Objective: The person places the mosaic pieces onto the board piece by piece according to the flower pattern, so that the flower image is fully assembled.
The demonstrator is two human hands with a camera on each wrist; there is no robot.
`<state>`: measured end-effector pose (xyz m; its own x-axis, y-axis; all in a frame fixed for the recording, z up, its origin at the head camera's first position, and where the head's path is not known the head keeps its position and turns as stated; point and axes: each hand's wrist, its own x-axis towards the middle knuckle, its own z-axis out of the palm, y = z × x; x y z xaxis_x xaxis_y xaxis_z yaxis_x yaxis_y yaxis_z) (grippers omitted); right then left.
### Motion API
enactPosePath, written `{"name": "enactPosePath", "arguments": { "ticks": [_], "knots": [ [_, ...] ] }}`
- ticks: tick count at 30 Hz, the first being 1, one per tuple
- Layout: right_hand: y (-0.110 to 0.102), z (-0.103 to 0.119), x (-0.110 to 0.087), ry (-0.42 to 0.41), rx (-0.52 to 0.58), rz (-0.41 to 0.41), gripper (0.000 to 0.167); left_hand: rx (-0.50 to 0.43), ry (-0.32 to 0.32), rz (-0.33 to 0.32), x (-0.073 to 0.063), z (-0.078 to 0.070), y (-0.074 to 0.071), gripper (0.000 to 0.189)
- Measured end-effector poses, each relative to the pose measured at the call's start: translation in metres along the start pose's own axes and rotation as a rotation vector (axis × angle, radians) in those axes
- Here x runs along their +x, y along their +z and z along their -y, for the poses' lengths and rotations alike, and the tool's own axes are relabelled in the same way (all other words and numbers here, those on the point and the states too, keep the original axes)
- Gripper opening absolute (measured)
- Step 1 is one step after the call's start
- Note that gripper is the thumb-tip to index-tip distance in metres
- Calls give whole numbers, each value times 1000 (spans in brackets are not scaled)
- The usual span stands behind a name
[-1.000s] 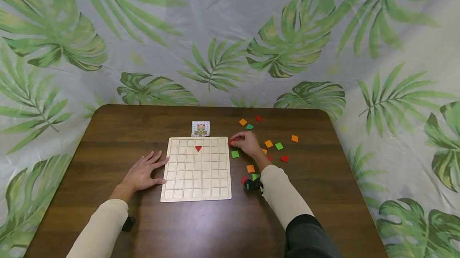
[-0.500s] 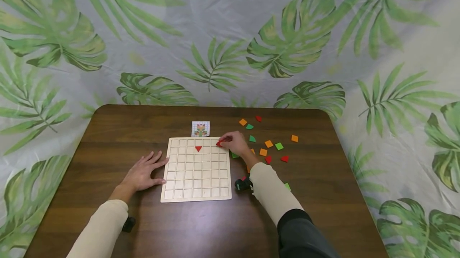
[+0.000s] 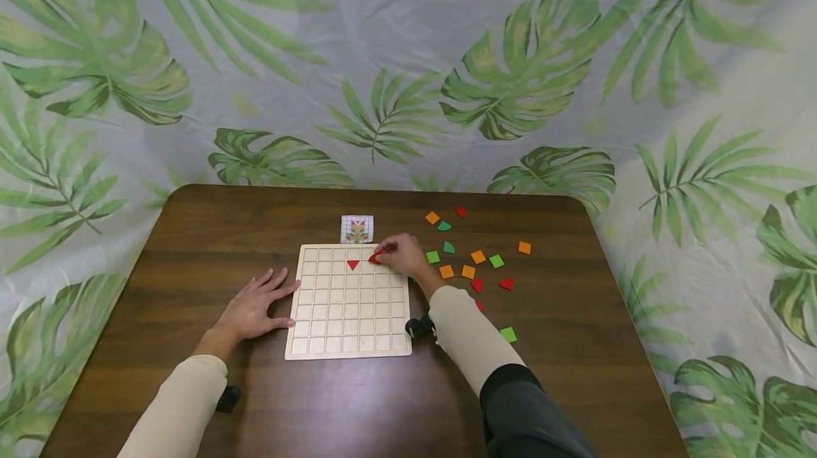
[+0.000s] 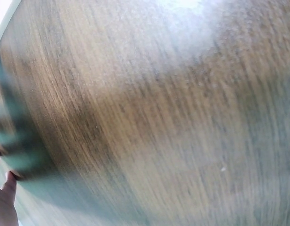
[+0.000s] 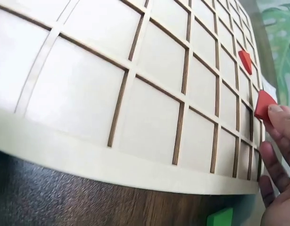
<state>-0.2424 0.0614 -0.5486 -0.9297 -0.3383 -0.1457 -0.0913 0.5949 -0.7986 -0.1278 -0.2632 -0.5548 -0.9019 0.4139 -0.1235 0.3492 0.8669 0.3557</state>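
Note:
A pale wooden grid board (image 3: 345, 309) lies on the dark table. One red triangular tile (image 3: 353, 264) sits in a cell of its second row from the top. My right hand (image 3: 401, 257) is over the board's upper right part, pinching a red tile (image 5: 264, 104) between thumb and fingers; the tile's far corner is hidden by the fingertips. At the board's left edge my left hand (image 3: 254, 304) lies with spread fingers, thumb and a fingertip touching the rim. In the left wrist view only some fingers (image 4: 10, 188) show.
A small pattern card (image 3: 357, 229) lies just behind the board. Several loose orange, green and red tiles are scattered right of it, among them an orange square (image 3: 524, 248), a green square (image 3: 507, 334) and a red piece (image 3: 460, 212). A leaf-patterned cloth (image 3: 408, 89) hangs behind the table.
My right hand has moved left with the red tile, from beside the board's right edge to above its upper cells. The left hand has stayed in place.

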Motion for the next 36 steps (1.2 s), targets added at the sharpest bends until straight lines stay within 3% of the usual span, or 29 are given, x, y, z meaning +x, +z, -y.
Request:
{"name": "enactPosePath", "arguments": {
  "ticks": [8,27,36],
  "knots": [
    [4,8,0,-5,-1,34,8,17,4,14,0,0,-1,80],
    [13,6,5,-12,-112,17,8,-9,-17,29,-1,0,-1,80],
    [15,6,4,-51,-165,33,7,-6,-7,4,-1,1,1,79]
  ]
}}
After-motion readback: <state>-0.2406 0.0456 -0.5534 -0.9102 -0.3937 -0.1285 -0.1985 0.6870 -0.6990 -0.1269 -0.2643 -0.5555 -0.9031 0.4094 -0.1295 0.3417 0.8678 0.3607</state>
